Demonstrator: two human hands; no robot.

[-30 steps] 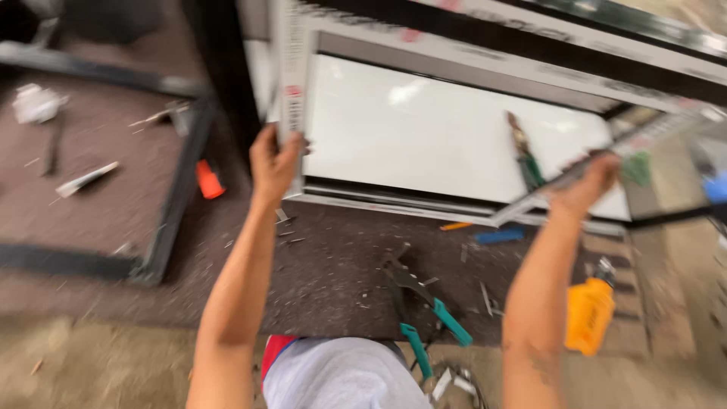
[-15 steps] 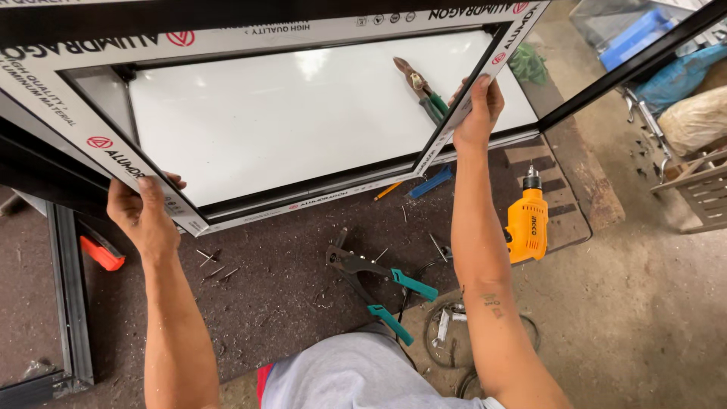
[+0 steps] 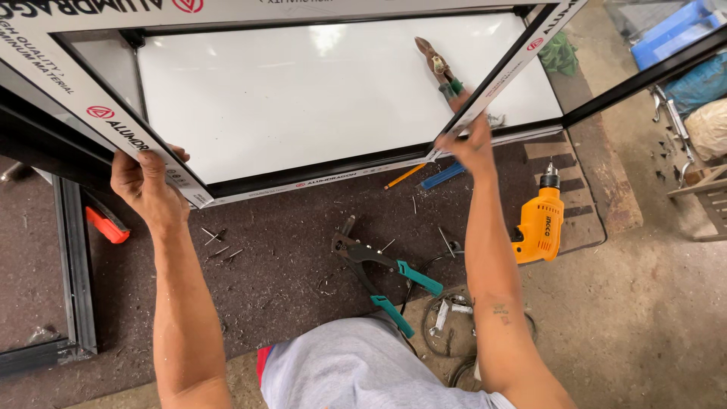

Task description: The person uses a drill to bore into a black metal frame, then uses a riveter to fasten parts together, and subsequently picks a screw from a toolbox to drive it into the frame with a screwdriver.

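Since half a second ago, both hands are sitting lower in my view and the frame is filling more of the picture, so it is coming nearer to me.

Nearest to me, the riveting pliers [image 3: 379,273] with teal handles are lying on the dark mat [image 3: 288,250], and the orange drill [image 3: 539,223] is lying beside the right forearm.

Further out, my left hand [image 3: 148,189] is closing around the left corner of the aluminium frame [image 3: 113,125], thumb on top. My right hand [image 3: 471,142] is pinching the right corner of it.

I am judging the frame as stiff and rather light, but long and awkward; its film-covered faces are probably slippery, so holding at the two near corners is keeping it balanced.

Farthest, the white panel [image 3: 303,91] is lying under the frame, with green-handled snips [image 3: 439,68] on it.
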